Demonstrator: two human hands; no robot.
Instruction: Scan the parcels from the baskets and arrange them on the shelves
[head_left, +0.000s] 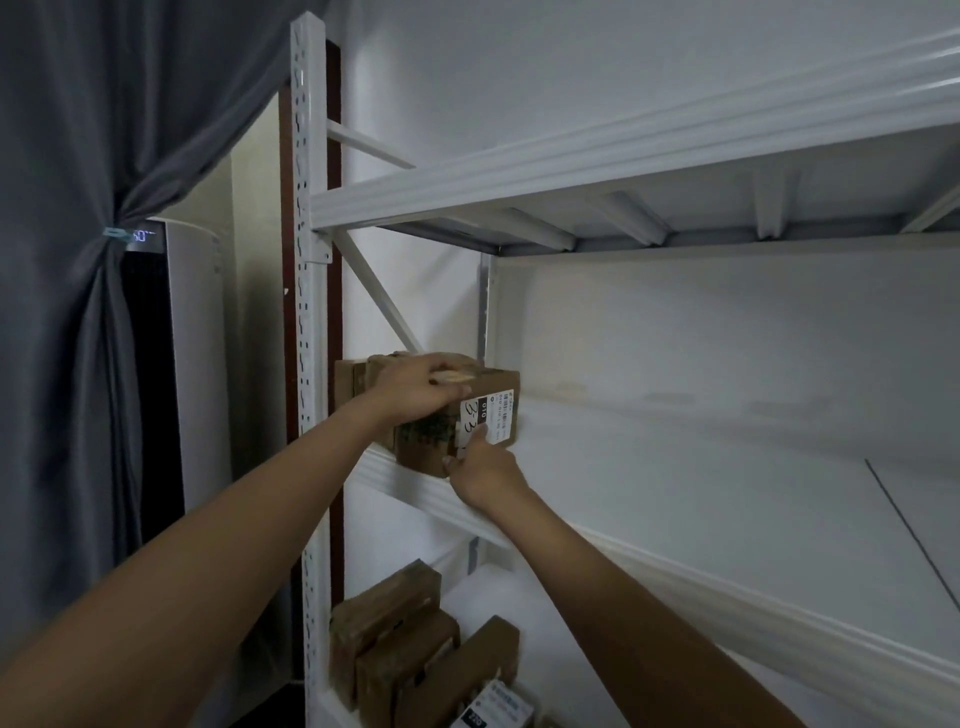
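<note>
Here, parcel (427, 442) on shelf (675, 574), left grip (415, 389) clasping

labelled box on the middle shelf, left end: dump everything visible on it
The box is brown cardboard and stands on the middle shelf near the shelf's left end and front edge, with other brown boxes just to its left. Its front face carries a white label, turned sideways, with black print, a black strip and handwritten marks. The left hand grips its top, thumb on the front. The right hand touches the lower front at the label; whether it grips is unclear.
</note>
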